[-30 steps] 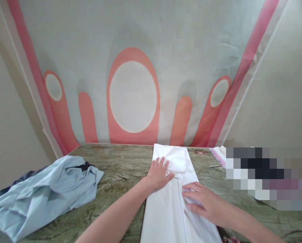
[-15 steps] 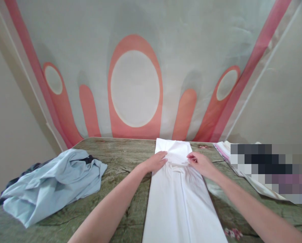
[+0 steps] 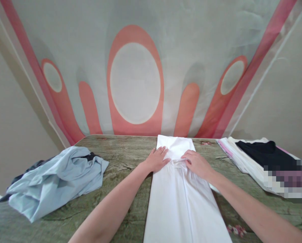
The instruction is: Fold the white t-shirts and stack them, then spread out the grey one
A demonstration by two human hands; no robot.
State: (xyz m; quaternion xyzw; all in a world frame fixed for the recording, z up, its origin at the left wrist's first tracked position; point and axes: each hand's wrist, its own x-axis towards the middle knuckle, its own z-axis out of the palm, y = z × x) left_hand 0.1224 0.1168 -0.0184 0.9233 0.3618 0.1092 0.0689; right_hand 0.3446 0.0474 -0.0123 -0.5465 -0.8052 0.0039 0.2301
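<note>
Both hands on the far end of the white cloth, meeting at the folded-over flap.

White cloth (image 3: 181, 202) runs as a long strip from the near table (image 3: 120, 158) edge away to the far edge, flap doubled back at the far end. Left hand (image 3: 157, 159) lies flat, palm down, fingers spread, on the cloth's left edge at the flap line. Right hand (image 3: 196, 163) is palm down opposite it with fingers bent on the bunched fabric; can't tell if it's pinching. Change: a second ago the right hand sat nearer, mid-strip. It has since gone up to the flap and in toward the left hand, so the cloth is gathered into wrinkles between them. Well left of the cloth is a crumpled light blue garment (image 3: 57, 179). To the right is a black garment (image 3: 264, 153) on a pale pile. Beyond the cloth hangs a pink-and-grey backdrop (image 3: 134, 81).
</note>
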